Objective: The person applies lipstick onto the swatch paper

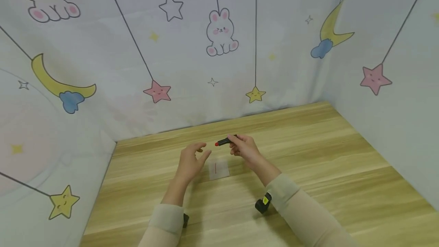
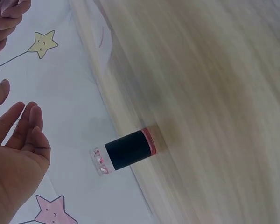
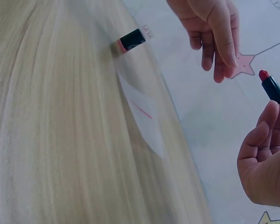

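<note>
My right hand grips a black lipstick by its lower end, above the table. Its red tip points left, toward my left hand. That hand holds nothing; its fingers are loosely bent, with the thumb apart from them, just short of the lipstick tip. Below and between the hands, a small white sheet of paper lies on the table with one short red line on it. In the right wrist view the uncapped lipstick's red bullet shows clearly.
A small black cylinder with a red band and a clear end stands on the wood-grain table; I cannot make it out in the head view. Cloth walls printed with stars and rabbits enclose the table's back and sides.
</note>
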### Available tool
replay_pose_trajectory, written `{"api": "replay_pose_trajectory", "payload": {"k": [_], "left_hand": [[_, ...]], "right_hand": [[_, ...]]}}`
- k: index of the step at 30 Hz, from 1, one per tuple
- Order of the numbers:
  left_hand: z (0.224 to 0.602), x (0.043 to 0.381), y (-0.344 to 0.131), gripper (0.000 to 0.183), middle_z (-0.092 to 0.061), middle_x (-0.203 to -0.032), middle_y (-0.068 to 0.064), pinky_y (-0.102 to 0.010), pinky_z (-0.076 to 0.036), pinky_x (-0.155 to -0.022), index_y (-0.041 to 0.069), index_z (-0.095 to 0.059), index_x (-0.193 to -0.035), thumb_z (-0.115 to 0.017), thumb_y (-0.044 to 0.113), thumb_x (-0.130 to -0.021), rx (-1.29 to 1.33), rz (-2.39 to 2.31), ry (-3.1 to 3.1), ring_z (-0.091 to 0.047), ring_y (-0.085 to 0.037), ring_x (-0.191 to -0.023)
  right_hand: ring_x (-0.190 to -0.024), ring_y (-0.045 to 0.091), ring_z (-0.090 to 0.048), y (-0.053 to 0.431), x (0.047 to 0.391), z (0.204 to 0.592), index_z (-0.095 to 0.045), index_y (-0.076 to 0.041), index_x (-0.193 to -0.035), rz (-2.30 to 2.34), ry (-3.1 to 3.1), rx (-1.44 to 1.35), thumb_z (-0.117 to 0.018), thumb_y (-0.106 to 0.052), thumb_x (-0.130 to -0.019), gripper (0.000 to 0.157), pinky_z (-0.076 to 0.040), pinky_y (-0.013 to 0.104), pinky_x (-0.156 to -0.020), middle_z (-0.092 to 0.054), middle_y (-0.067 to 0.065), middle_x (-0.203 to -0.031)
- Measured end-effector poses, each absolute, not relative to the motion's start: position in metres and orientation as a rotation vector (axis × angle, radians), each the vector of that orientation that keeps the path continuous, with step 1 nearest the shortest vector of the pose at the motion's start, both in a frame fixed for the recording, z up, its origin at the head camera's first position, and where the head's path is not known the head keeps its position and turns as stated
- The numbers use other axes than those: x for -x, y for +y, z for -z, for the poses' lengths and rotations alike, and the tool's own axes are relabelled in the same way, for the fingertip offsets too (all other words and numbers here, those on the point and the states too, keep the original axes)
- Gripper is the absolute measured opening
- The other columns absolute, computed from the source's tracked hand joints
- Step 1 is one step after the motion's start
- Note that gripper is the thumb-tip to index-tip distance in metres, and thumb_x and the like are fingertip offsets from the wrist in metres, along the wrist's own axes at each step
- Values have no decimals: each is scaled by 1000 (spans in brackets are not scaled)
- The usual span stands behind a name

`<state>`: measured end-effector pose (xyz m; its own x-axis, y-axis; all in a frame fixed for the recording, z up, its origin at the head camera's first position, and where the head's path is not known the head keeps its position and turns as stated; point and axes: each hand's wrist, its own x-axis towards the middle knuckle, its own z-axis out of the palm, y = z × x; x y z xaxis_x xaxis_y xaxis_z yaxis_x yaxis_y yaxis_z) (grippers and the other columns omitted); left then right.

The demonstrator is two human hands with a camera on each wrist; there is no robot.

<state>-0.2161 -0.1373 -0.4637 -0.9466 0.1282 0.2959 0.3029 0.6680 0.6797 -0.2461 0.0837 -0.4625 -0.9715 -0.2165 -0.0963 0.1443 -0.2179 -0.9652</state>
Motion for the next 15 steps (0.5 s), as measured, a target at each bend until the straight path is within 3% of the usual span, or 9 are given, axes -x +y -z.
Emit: {"api": "replay_pose_trajectory", "payload": {"k": [15], "left_hand": [[459,216,-128,32,-73,-117,-6,-32,-51,-84,7,-72,-122,-74,25,-95,213,1643,-2491,-66,-18,-102]], "right_hand": [[-57,10,-60,80,240,439,-63,-11,-85,2357,1765,83,-65,-26,-101,22,-51,24,-63,-62,-2,-75]]}}
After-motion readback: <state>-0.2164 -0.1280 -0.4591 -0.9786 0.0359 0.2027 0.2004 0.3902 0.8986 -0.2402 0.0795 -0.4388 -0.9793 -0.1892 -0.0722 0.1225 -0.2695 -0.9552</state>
